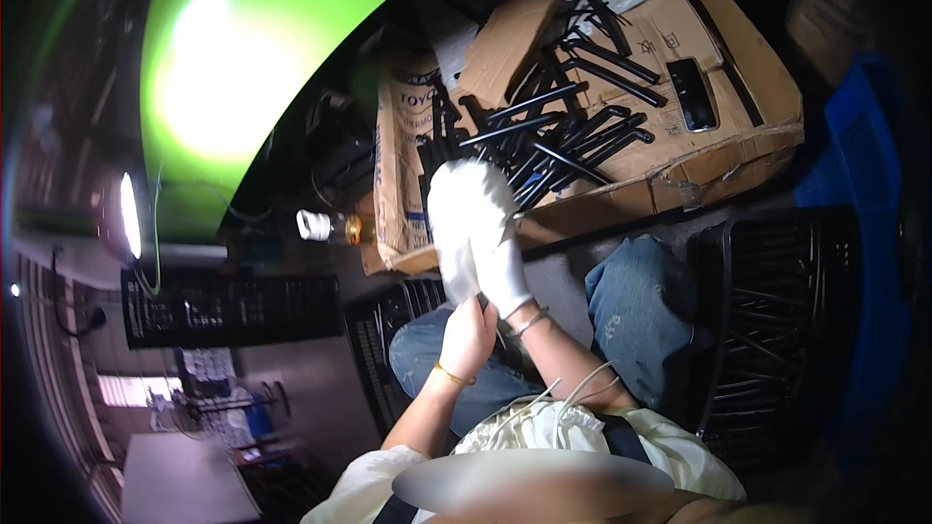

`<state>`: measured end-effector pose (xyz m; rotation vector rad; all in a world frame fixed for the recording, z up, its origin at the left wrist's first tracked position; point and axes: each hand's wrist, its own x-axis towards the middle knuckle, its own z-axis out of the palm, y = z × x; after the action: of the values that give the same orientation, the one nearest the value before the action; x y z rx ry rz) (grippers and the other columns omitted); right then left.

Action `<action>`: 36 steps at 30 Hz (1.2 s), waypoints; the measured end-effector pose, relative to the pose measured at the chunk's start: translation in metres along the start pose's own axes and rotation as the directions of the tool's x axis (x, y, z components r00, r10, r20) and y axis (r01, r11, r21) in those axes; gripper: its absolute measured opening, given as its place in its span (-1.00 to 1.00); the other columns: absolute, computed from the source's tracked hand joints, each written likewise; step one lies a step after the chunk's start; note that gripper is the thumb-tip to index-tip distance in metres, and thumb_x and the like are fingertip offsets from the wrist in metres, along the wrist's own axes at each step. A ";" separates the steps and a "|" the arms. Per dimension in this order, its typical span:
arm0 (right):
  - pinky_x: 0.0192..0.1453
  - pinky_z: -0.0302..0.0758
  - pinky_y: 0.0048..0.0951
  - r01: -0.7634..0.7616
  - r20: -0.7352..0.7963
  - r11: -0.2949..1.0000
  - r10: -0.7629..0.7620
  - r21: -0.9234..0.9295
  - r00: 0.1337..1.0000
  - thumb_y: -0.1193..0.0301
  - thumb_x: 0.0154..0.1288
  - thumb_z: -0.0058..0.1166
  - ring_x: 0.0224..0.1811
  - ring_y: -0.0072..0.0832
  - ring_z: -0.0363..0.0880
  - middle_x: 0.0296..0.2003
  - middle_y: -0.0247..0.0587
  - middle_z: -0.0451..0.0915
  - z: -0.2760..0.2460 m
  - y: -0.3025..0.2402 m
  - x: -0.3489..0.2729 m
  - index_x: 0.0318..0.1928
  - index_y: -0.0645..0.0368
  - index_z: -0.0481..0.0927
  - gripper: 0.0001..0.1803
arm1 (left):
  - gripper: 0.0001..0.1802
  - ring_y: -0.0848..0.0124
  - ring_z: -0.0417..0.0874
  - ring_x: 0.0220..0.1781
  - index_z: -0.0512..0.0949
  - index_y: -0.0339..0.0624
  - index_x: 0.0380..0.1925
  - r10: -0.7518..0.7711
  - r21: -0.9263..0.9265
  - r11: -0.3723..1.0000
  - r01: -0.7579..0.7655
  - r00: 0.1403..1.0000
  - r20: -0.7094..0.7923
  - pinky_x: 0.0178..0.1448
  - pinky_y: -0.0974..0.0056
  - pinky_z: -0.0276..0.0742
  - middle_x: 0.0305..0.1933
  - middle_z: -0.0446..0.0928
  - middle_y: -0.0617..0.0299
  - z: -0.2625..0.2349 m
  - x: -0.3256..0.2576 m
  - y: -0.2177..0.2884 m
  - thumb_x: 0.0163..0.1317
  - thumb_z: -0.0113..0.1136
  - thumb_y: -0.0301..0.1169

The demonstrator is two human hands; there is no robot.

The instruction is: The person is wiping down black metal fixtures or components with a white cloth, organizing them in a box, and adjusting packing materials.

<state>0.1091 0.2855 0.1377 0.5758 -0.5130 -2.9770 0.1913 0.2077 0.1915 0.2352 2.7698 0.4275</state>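
left hand (469, 340): one, bare, fingers at the lower edge of the white cloth; whether pinching it or slipped inside, cannot tell.
right hand (500, 272): one, white-gloved, alongside the cloth; its grip cannot be told.
white cloth (464, 199): one, glove-like, reaching ahead of the left hand.
open carton (621, 209): brown, ahead of both hands.
bent black tubes (573, 150): many, heaped in the carton.
bottle (345, 228): one, white-capped, left of the hands.
black crate (777, 223): right of the hands, holding dark rods (767, 335).
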 end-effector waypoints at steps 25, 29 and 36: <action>-0.49 0.49 -0.54 0.240 0.266 0.655 -0.061 -0.716 0.962 0.14 0.47 0.02 -0.57 -0.55 0.52 -0.56 -0.35 0.48 0.079 0.015 -0.073 -0.24 0.07 0.48 -0.73 | -0.40 0.33 0.48 0.21 0.11 -0.19 0.45 0.076 -0.949 0.030 -0.313 0.948 -0.310 0.30 0.22 0.43 0.20 0.40 0.10 -0.008 -0.059 -0.041 0.48 -0.04 -0.31; -0.52 0.45 -0.57 0.243 0.148 0.700 -0.194 -0.672 0.970 0.16 0.51 -0.06 -0.60 -0.62 0.44 -0.59 -0.46 0.42 0.004 0.000 -0.030 -0.36 0.00 0.45 -0.72 | -0.44 0.35 0.22 0.47 0.22 -0.17 0.41 0.169 -0.857 0.161 -0.489 0.869 -0.464 0.52 0.21 0.06 0.42 0.26 0.16 0.000 -0.033 -0.028 0.42 -0.03 -0.45; -0.36 0.54 -0.54 0.232 0.243 0.796 -0.109 -0.559 0.964 0.22 0.51 -0.10 -0.47 -0.52 0.52 -0.44 -0.33 0.51 -0.033 -0.019 -0.020 -0.29 0.05 0.48 -0.76 | -0.50 0.02 0.30 0.42 0.45 -0.23 0.18 0.333 -0.378 0.604 -0.702 0.653 -0.680 0.50 0.05 0.10 0.27 0.44 -0.01 0.001 -0.024 -0.027 0.19 0.15 -0.52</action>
<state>0.1404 0.2953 0.1095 0.2688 0.4848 -3.1239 0.2108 0.1777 0.1896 0.9453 2.7898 1.8034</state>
